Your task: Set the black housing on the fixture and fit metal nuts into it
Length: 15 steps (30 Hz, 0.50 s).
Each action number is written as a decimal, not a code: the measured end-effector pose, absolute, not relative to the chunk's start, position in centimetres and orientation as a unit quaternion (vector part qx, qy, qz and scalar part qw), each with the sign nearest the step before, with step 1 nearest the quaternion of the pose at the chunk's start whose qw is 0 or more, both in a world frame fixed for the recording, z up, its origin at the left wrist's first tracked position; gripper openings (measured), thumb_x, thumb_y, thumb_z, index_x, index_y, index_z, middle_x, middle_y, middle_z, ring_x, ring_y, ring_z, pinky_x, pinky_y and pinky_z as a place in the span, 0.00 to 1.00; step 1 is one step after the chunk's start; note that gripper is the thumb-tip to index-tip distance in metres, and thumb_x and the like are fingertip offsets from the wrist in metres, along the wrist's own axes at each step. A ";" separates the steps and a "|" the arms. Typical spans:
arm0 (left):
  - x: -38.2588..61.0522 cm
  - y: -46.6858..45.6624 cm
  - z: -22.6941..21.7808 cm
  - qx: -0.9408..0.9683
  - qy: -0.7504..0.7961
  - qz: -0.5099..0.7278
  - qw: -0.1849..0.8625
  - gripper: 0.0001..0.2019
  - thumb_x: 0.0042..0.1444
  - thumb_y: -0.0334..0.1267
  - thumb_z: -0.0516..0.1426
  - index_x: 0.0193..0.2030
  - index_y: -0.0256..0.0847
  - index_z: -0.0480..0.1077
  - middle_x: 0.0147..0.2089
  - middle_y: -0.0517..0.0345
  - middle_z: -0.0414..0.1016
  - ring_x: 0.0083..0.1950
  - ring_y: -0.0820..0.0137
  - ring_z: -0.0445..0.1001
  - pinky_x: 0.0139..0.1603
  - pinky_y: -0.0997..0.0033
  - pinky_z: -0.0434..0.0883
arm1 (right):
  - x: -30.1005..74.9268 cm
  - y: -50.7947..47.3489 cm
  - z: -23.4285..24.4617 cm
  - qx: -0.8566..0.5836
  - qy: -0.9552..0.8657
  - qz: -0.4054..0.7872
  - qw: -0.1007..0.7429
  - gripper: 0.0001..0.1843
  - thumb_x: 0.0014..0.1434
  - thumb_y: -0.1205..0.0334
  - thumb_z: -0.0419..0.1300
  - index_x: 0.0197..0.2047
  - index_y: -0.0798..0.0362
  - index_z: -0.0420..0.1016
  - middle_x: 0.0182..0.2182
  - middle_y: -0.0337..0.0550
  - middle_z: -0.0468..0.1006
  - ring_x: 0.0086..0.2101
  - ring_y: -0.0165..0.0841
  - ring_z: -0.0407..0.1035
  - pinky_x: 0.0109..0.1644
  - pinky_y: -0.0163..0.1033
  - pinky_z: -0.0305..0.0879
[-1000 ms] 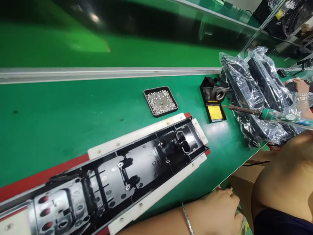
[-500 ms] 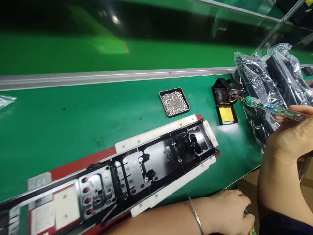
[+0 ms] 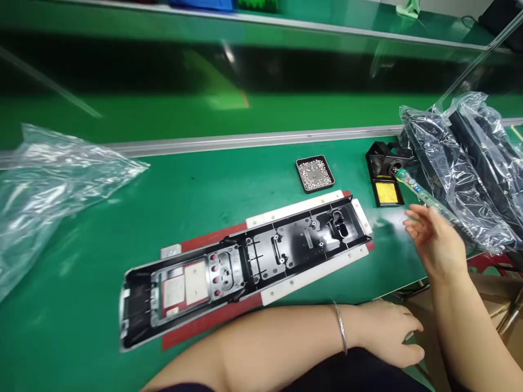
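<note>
- The right hand [image 3: 439,242] is hovering beside the handle of a soldering iron [image 3: 414,187], fingers opening loosely in a half-curl, nothing showing in their grasp.
- And the iron is resting with its front end inside the coil of a black stand [image 3: 381,163], handle slanting down toward the hand; a yellow sponge [image 3: 387,193] is sitting at the stand's base.
- The left hand [image 3: 390,332] is hanging near the bench edge, thumb and forefinger standing apart; whether the other fingers are holding anything, one cannot tell.
- Centre stage, a long black plastic housing [image 3: 302,242] is lying inner side up in a red-and-white fixture [image 3: 292,284] on the green bench [image 3: 237,196].
- Just behind it, a small black tray [image 3: 321,187] is holding shiny metal pieces [image 3: 326,177].
- Bagged black parts [image 3: 457,174] are lying to the right; clear plastic film [image 3: 61,179] is spreading at far left.
</note>
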<state>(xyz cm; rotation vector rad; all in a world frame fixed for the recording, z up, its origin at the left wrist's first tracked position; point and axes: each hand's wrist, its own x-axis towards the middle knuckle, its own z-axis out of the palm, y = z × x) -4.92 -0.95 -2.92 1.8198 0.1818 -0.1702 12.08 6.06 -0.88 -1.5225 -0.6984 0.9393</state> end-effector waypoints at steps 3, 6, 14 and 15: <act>-5.1 -1.7 -3.1 0.834 0.091 -0.048 0.542 0.22 0.75 0.47 0.64 0.69 0.36 0.75 0.69 0.39 0.81 0.67 0.51 0.83 0.67 0.41 0.82 | 10.8 4.3 -0.4 -0.666 -0.257 0.442 0.543 0.64 0.36 0.22 0.81 0.57 0.67 0.70 0.51 0.59 0.73 0.34 0.28 0.72 0.33 0.26 0.73; -5.1 -2.7 -2.6 0.872 0.084 -0.005 0.482 0.16 0.75 0.46 0.64 0.60 0.37 0.79 0.61 0.45 0.85 0.59 0.56 0.86 0.61 0.47 0.84 | 9.6 3.1 0.1 -0.686 -0.238 0.453 0.517 0.71 0.28 0.19 0.80 0.59 0.67 0.69 0.53 0.61 0.72 0.35 0.28 0.73 0.33 0.25 0.72; -17.2 -0.7 4.3 0.892 0.149 0.208 0.373 0.13 0.78 0.41 0.56 0.49 0.44 0.83 0.41 0.62 0.89 0.42 0.69 0.85 0.55 0.69 0.80 | 7.6 1.2 -0.2 -0.681 -0.438 0.428 0.400 0.56 0.50 0.16 0.68 0.50 0.69 0.76 0.38 0.55 0.72 0.32 0.27 0.68 0.35 0.26 0.70; -20.3 -0.4 4.7 0.875 0.227 0.241 0.354 0.13 0.80 0.40 0.54 0.50 0.47 0.82 0.41 0.65 0.88 0.43 0.70 0.85 0.56 0.70 0.80 | 7.2 1.2 -0.3 -0.677 -0.468 0.413 0.390 0.55 0.54 0.17 0.65 0.49 0.69 0.77 0.37 0.54 0.71 0.33 0.27 0.68 0.37 0.26 0.70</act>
